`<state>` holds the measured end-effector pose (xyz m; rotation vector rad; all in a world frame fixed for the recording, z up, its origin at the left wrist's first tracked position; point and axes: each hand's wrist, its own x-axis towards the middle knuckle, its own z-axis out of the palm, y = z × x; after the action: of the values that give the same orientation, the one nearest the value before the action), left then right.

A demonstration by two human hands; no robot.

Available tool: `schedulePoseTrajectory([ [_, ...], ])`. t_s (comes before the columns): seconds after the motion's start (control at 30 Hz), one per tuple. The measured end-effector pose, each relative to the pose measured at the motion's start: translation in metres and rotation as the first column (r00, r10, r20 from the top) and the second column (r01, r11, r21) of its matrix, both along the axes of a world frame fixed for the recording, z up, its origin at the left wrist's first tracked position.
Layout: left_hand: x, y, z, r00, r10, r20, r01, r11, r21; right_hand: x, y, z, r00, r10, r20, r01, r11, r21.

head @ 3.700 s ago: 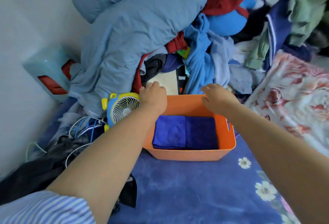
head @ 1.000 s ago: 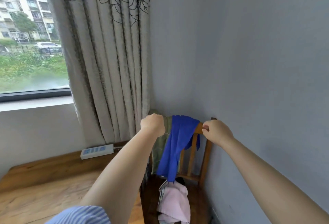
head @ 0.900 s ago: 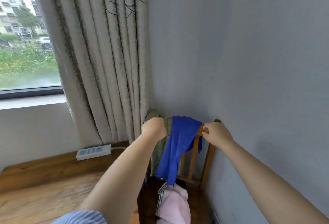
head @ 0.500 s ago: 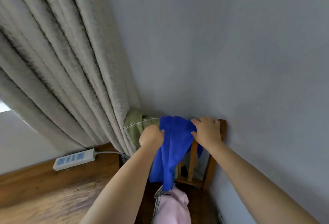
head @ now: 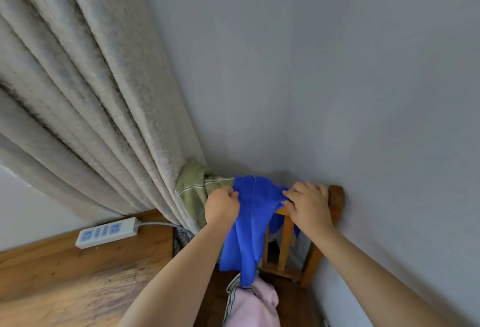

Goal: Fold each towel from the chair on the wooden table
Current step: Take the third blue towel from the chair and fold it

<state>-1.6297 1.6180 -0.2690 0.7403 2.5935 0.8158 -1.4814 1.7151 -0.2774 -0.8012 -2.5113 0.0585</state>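
Two hands (head: pixel 265 204) pinching one blue towel (head: pixel 249 228), one chair (head: pixel 335 199)

towel (head: pixel 249 225): bright blue
second towel (head: pixel 193 191): olive green — pale stripe
cloth on seat (head: pixel 253 306): pale pink
curtain (head: pixel 85 108): beige — dark streaks

Wooden desk (head: pixel 78 274) at lower left, grain visible, raised wooden edge along the wall. White power strip (head: pixel 107 232) with blue sockets lies on that back edge, its white cable running right behind the curtain. Wooden chair (head: pixel 335 202) in the corner just right of the desk, backrest against the grey wall. Over the backrest hang a blue towel (head: pixel 249 228) and a green striped towel (head: pixel 194 191). Pink cloth (head: pixel 254 306) lies bunched on the chair seat.
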Motion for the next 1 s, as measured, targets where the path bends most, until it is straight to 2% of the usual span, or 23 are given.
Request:
schedulePoseTrajectory([
  [0.13, 0.001, -0.004, 0.009, 0.999, -0.04, 0.011, 0.039, 0.997, 0.069, -0.002, 0.001, 0.013, 0.993, -0.096, -0.075, 0.069, 0.949, -0.307],
  [0.23, 0.003, -0.006, 0.026, 0.998, -0.064, -0.014, 0.066, 0.99, 0.127, -0.002, 0.001, 0.03, 0.968, -0.149, -0.202, 0.062, 0.922, -0.383],
  [0.33, 0.005, -0.019, 0.046, 0.996, -0.08, -0.049, 0.088, 0.974, 0.207, 0.006, -0.009, 0.057, 0.937, -0.189, -0.293, 0.068, 0.923, -0.378],
  [0.43, 0.006, -0.046, 0.073, 0.996, -0.065, -0.061, 0.081, 0.944, 0.319, 0.017, -0.03, 0.086, 0.904, -0.167, -0.394, 0.044, 0.952, -0.304],
  [0.57, 0.011, -0.104, 0.109, 0.999, 0.004, -0.031, 0.011, 0.883, 0.47, 0.023, -0.08, 0.127, 0.848, -0.118, -0.516, -0.012, 0.97, -0.241],
  [0.7, 0.021, -0.187, 0.139, 0.984, 0.137, -0.113, -0.054, 0.838, 0.543, 0.02, -0.153, 0.162, 0.815, -0.009, -0.58, -0.105, 0.981, -0.163],
  [0.83, 0.024, -0.294, 0.149, 0.945, 0.287, -0.159, -0.155, 0.817, 0.556, 0.012, -0.238, 0.176, 0.81, 0.107, -0.576, -0.235, 0.96, -0.152],
  [1.0, 0.022, -0.441, 0.138, 0.866, 0.471, -0.169, -0.351, 0.813, 0.465, -0.016, -0.352, 0.16, 0.811, 0.261, -0.524, -0.421, 0.882, -0.212],
])
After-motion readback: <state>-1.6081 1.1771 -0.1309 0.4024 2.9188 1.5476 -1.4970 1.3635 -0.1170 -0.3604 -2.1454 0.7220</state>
